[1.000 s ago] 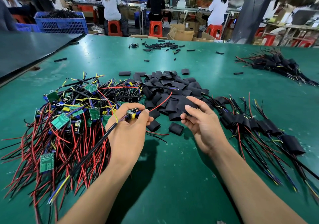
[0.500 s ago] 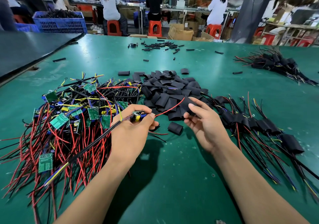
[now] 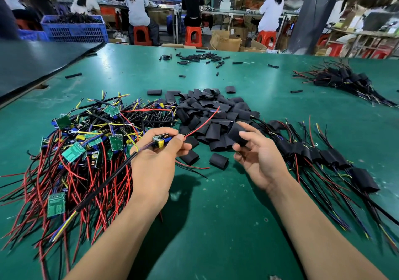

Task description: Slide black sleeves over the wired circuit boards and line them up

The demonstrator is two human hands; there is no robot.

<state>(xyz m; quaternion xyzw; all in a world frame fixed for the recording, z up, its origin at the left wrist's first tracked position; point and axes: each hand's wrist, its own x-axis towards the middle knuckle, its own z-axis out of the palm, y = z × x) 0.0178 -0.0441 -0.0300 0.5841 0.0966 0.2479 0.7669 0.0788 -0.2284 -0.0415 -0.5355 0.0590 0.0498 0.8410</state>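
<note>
Black sleeve [image 3: 236, 134] now lifted off the sleeve pile [image 3: 211, 111], pinched in right hand [image 3: 259, 161]; wired board [image 3: 160, 140] gripped in left hand [image 3: 155, 167]

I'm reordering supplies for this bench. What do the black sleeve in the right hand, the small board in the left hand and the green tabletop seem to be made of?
Black sleeve: matte, flexible plastic or rubber tubing; it looks flattened yet holds a curve.
Circuit board: rigid green laminate, likely fibreglass, carrying a yellow part.
Tabletop: green mat, glossy, likely rubber or vinyl; it reflects light.
</note>
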